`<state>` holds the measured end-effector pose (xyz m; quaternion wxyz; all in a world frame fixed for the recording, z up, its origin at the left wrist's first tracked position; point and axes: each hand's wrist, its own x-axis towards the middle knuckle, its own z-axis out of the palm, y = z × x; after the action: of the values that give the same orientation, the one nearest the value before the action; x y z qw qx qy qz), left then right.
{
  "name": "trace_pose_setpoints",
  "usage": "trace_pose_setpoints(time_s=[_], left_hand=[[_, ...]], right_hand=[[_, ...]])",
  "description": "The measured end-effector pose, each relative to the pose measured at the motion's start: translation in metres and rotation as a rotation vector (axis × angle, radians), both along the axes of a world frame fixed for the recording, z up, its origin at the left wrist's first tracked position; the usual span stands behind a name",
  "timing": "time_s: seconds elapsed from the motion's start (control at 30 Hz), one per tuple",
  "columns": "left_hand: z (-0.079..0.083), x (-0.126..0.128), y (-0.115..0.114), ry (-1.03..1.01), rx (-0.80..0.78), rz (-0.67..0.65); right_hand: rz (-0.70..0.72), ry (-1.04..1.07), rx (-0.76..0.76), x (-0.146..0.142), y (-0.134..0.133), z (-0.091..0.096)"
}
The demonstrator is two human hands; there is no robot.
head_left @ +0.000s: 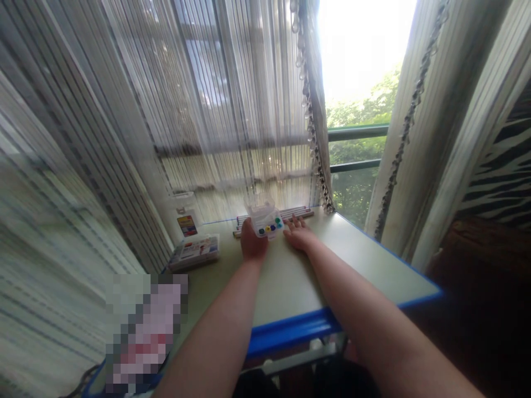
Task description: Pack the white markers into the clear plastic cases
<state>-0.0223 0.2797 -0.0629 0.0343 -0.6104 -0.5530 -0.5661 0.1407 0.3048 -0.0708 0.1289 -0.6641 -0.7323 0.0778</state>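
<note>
Near the back of the table, my left hand [253, 243] is closed on the side of a clear plastic box [264, 213]. The box has its lid raised and is tilted toward me. Several small coloured pieces, green, yellow and blue, show along its lower part; their kind is too small to make out. To the right of the box, my right hand [299, 236] lies palm down with fingers apart. Its fingertips reach the near side of a row of slim pens or pencils [299, 211]. The box and my left hand hide the middle of that row.
A flat clear case [194, 250] with a printed label lies at the table's left, and a clear package [186, 218] stands behind it. A blurred-out pink item [151, 326] is at the near left. Blue edging [290, 334] rims the table [286, 293]; striped curtains [249, 99] hang behind.
</note>
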Motion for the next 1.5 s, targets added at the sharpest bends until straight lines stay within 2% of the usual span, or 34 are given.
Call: trace_pose_setpoints(time_s=[0.17, 0.37, 0.53, 0.73, 0.8, 0.97, 1.27, 1.5], left_hand=[[0.0, -0.001, -0.004, 0.016, 0.015, -0.016], [-0.003, -0.001, -0.002, 0.02, 0.053, -0.05], [-0.005, 0.002, 0.002, 0.028, 0.087, -0.107], [-0.004, 0.003, 0.003, 0.033, 0.06, -0.137], [-0.003, 0.003, 0.002, 0.031, 0.058, -0.127], [-0.002, 0.002, 0.002, 0.057, 0.055, -0.078], [-0.002, 0.001, 0.004, 0.048, 0.091, -0.093], [-0.001, 0.001, 0.005, 0.046, 0.06, -0.033]], right_hand=[[0.024, 0.016, -0.037, 0.0, 0.003, 0.001], [-0.032, 0.087, 0.233, 0.006, 0.013, -0.007], [0.015, 0.041, 0.103, 0.007, 0.019, -0.006], [-0.044, 0.001, 0.241, 0.006, 0.014, -0.004], [-0.055, -0.033, 0.238, 0.007, 0.014, -0.004], [0.031, -0.105, 0.136, 0.012, 0.016, -0.002], [0.19, -0.11, 0.158, 0.002, 0.008, 0.004], [0.225, -0.074, 0.189, 0.004, 0.013, -0.001]])
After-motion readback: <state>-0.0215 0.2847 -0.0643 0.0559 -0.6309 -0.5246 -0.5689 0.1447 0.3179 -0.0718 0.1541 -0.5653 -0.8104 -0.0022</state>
